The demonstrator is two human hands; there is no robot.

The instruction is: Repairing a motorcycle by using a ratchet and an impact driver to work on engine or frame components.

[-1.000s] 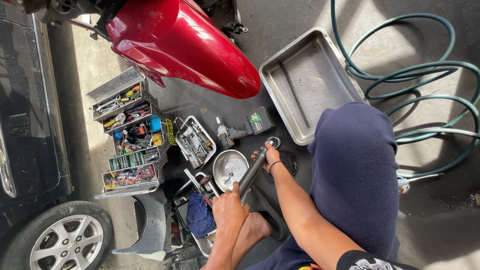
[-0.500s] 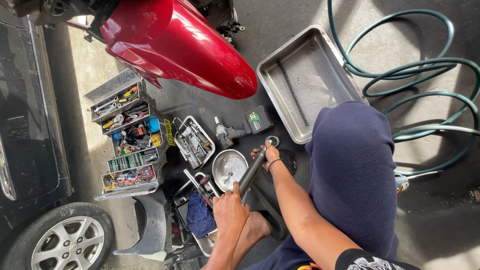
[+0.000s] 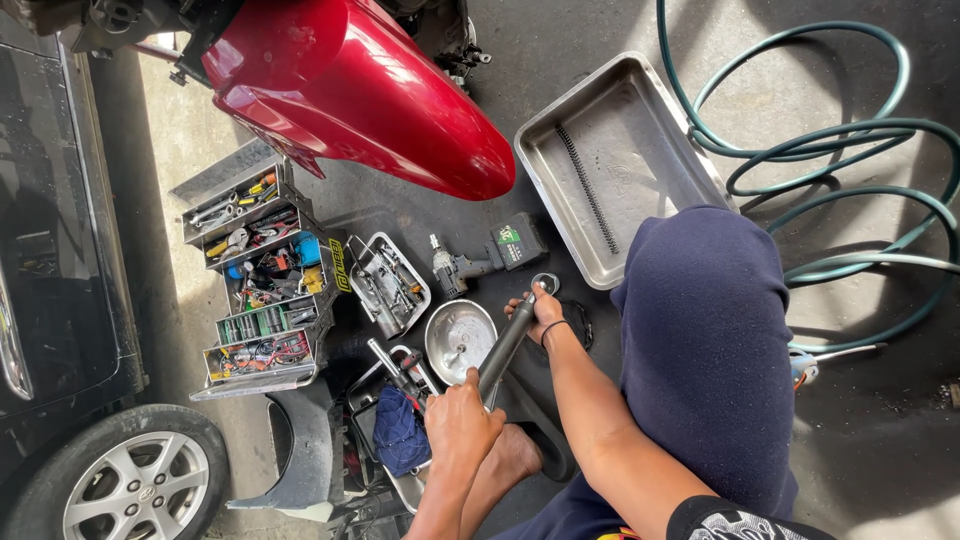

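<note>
Person wore dark navy shorts (image 3: 705,350), black sleeve with white print (image 3: 735,520), thin black band (image 3: 553,326) on right wrist; barefoot.

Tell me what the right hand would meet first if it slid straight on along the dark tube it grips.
Probably the grey power tool, just beyond the tube and the right hand; past it lies the steel tray. Depth is unclear.

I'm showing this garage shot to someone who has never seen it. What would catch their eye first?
Probably the glossy red motorcycle fender at top centre. Next, both hands at the bottom: the left hand and right hand grip a dark shock absorber held aslant above the floor. The open tool box crammed with colourful tools stands to the left, and a big steel tray lies upper right.
</note>
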